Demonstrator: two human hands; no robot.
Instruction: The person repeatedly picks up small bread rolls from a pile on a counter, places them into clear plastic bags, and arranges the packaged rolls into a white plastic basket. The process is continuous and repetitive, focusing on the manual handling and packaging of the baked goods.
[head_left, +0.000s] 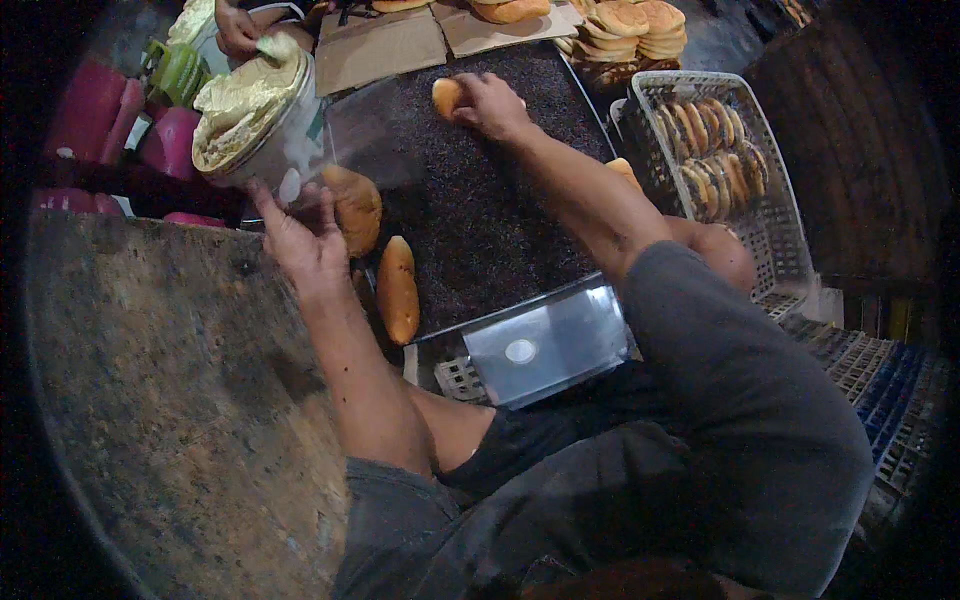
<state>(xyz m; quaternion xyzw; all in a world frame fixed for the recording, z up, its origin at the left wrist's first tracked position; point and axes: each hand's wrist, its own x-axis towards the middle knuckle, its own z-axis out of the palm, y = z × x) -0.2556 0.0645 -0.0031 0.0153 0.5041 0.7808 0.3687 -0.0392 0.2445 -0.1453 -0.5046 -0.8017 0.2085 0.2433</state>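
Note:
My right hand (491, 105) grips a small golden bun (448, 97) over the far part of a tray of dark sprinkles (495, 195). My left hand (304, 236) is at the tray's left side with thumb and forefinger spread, and I see nothing held in it. Just right of that hand rests a rounded bun (354, 210). Nearer to me, a long bun (397, 292) lies along the tray's left edge. Beyond my left hand is a tilted tub of pale cream (251, 112). What looks like clear plastic (367, 131) covers the tray's far left corner.
Filled buns stand in rows in a plastic basket (776, 247) at right. Flat buns (626, 30) are stacked at the back, beside cardboard (382, 52). Another person's hand (238, 34) holds a spreader over the cream. A metal lid (555, 337) lies before me.

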